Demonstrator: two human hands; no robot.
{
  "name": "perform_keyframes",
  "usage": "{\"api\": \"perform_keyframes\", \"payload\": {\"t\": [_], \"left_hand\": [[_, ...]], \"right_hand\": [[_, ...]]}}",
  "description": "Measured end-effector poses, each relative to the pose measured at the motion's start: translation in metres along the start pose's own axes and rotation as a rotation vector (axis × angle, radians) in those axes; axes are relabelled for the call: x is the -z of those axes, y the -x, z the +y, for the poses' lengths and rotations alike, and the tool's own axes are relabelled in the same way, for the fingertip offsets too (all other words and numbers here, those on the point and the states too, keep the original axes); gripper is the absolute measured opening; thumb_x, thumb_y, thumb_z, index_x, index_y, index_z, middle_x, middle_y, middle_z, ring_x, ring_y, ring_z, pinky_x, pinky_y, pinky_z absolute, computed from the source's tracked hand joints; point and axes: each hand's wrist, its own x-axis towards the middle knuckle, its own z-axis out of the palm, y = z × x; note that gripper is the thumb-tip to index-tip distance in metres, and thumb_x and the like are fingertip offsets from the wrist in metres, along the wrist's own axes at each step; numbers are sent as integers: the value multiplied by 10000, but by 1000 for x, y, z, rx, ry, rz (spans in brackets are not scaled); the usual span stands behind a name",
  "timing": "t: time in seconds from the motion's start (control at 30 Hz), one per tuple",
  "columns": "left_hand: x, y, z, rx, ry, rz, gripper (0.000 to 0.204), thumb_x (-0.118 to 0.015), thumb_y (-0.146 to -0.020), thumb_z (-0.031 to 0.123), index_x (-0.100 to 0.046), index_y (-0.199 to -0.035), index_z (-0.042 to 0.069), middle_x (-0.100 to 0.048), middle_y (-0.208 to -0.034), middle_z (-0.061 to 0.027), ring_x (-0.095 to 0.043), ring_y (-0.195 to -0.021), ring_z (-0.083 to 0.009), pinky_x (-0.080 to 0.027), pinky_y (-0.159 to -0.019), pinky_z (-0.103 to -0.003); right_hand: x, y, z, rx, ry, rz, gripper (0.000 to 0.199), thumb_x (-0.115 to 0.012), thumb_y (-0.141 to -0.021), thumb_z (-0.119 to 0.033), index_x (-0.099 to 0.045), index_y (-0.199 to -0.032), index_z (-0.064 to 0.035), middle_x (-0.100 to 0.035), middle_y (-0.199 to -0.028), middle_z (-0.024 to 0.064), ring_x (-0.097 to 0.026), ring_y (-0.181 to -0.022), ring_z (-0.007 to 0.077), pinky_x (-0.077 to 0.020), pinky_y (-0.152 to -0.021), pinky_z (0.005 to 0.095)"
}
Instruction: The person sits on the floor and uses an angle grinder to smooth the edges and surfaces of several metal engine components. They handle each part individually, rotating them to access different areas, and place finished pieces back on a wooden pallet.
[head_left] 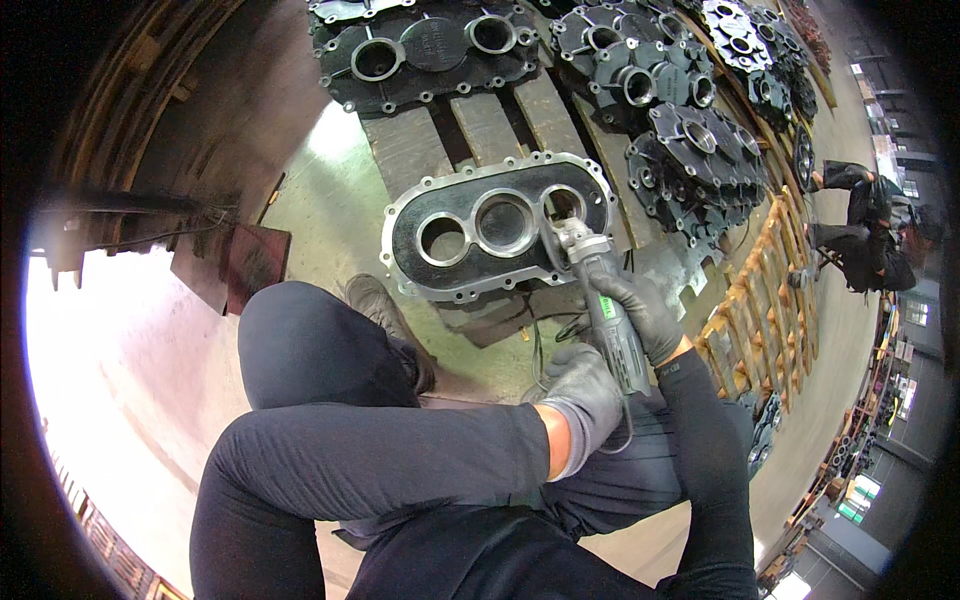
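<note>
Angle grinder (pixel 600 290) gripped by both gloved hands, right hand (pixel 640 310) ahead of left hand (pixel 585 395), its head on the casting (pixel 480 235).

One head-worn fisheye view looks steeply down, close over the hands (pixel 620 350) and a pallet (pixel 480 125)

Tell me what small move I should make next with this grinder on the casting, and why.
Probably ease the angle grinder a little further around the rim of the right-hand bore. Its head sits at that bore's edge on the grey casting, while the other two bores are not being touched. Your right hand grips the body and your left hand steadies the rear, so a short, controlled sweep looks feasible.
</note>
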Motion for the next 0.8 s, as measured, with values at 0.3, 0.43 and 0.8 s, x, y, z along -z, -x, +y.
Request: {"api": "perform_keyframes", "payload": {"t": [0.3, 0.43, 0.8], "left_hand": [[17, 9, -9, -64, 29, -64, 158, -753, -846, 254, -856, -943, 183, -787, -867, -45, -765, -795, -261, -533, -658, -475], [-4, 4, 0, -103, -60, -10, 158, -745, -841, 240, -856, -937, 182, -776, -851, -43, -756, -784, -261, -531, -660, -490], [17, 22, 0, -20, -69, 74, 255, -714, -866, 224, -846, -1026, 76, -788, -950, -147, -751, -876, -348, -563, -786, -566]], "right_hand": [[46, -5, 17, 410, 594, 493, 505, -884, -905, -348, -706, -1178, 39, -797, -1012, 173, -762, -887, 293, -589, -836, 431], [59, -11, 19, 250, 769, 581, 566, -878, -908, -301, -686, -1318, 37, -800, -1125, 198, -765, -986, 284, -586, -918, 412], [63, -52, 20, 246, 836, 570, 711, -868, -865, -433, -631, -1393, -20, -756, -1249, 261, -724, -1158, 437, -537, -1022, 501]]}}
